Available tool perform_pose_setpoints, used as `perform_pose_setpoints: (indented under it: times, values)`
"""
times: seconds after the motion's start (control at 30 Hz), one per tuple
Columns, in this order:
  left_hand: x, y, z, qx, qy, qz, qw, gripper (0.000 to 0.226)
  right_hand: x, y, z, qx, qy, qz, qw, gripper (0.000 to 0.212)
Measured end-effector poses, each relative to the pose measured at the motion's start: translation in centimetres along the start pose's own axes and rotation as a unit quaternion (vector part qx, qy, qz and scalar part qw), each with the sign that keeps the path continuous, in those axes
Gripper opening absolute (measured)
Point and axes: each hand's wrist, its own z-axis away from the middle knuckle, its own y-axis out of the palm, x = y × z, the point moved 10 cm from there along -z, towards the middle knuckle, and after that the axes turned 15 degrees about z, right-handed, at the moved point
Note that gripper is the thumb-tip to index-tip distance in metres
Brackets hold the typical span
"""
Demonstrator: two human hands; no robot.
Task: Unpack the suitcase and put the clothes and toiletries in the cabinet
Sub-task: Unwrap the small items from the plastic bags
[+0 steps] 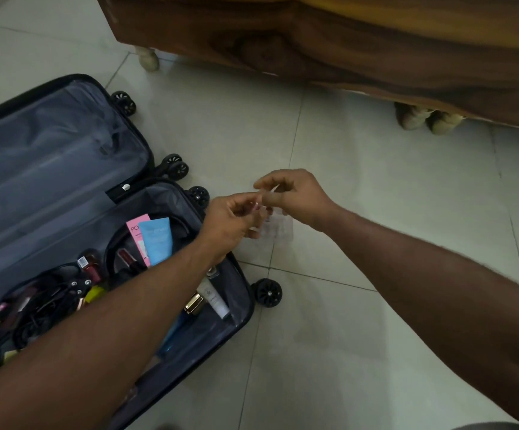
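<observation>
From the open suitcase (pixel 66 187) on the floor's left side, with toiletries (pixel 155 240) crowding its near half, we should keep the small clear packet (pixel 278 228) level and firmly held. Our left hand (pixel 230 221) and right hand (pixel 295 197) meet above the floor tiles, fingers curled, pinching the packet's top.

The small clear packet (pixel 275 226) pinched between the left hand (pixel 231 220) and the right hand (pixel 295 198) is blurred, so its contents and print cannot be made out. The left forearm (pixel 121 321) covers much of the suitcase (pixel 66 169), hiding part of the toiletries there, and the frame's left edge cuts the case off. The wooden furniture (pixel 329 41) runs off past the top and right edges.
</observation>
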Motion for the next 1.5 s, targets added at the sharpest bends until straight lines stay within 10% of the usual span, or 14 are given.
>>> perform_pose_setpoints:
  times: [0.27,0.5,1.23,1.5]
  values:
    - [-0.6,-1.7,-1.0,-0.099,0.084,-0.223,0.966,0.044,-3.3,-3.4,-0.2,-0.068,0.045,0.030,0.996,0.007]
    - [2.5,-0.8,-2.5,-0.037,-0.032,-0.353,0.934,0.068,-2.2,-2.8,0.1,-0.083,-0.037,0.192,0.977,0.016]
    - [2.7,-0.4,-2.5,-0.010,-0.045,-0.359,0.932,0.074,-3.1,1.1,0.6,0.009,-0.009,0.259,0.966,0.059]
    - [-3.3,-4.2,2.0,-0.097,0.100,-0.205,0.969,0.029,4.6,0.4,-0.1,-0.033,-0.077,0.267,0.960,0.056]
